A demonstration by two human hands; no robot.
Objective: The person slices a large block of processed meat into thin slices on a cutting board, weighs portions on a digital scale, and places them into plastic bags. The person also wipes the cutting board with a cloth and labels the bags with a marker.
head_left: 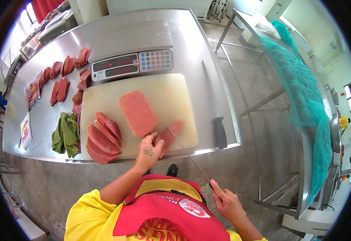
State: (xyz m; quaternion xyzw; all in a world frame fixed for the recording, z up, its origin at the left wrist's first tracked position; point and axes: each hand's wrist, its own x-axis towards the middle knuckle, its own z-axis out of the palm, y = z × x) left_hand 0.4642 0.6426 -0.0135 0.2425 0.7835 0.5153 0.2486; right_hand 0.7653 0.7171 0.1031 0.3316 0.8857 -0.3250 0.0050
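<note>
Both hands are at the near edge of the white cutting board (171, 96). Left hand (148, 152) lies on the board with its fingers curled, and the fingertips press on the near end of the big pink meat block (137, 113) and on the slice (168, 137) beside it. Right hand (227, 205) is lower, off the table, closed around the handle of a long thin knife (185, 150). The blade goes up and to the left from this hand, and it crosses the slice just next to the left fingers.

The meat block lies flat in the middle of the board, a little turned. On the left part of the board there is a pile of cut slices (102, 138), overlapping one another. A green cloth (65, 134) lies crumpled on the steel table (143, 32), just left of the board. Behind the board stands a scale (131, 65) with a red display and coloured keys. More red meat pieces (61, 76) lie spread on the far left side of the table. A second knife with black handle (216, 116) rests on the table to the right of the board, parallel to its edge. At the right, a second steel table is covered with a teal net (304, 92). The person wears a yellow shirt with a red apron (163, 213).
</note>
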